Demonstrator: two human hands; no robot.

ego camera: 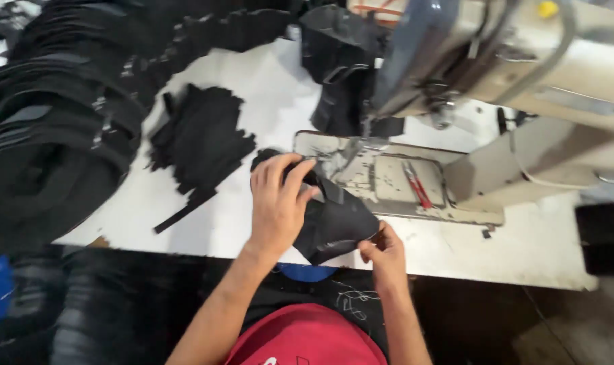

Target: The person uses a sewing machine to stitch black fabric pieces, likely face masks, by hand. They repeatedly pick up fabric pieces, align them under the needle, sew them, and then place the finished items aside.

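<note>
Pinching the near corner of the black fabric piece [337,226], your right hand [386,251] has a closed grip; your left hand [278,203] presses its far edge flat on the worktop [239,88]. You seem to be lining it up; next, feed it squarely beneath the sewing machine [496,61] needle.

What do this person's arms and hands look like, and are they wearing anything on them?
Both forearms are bare, with no sleeves reaching them. The left hand and the right hand wear no gloves, and no rings, watch or bracelets can be seen. The fingers are uncovered. The picture is too blurred to show finer marks.
</note>
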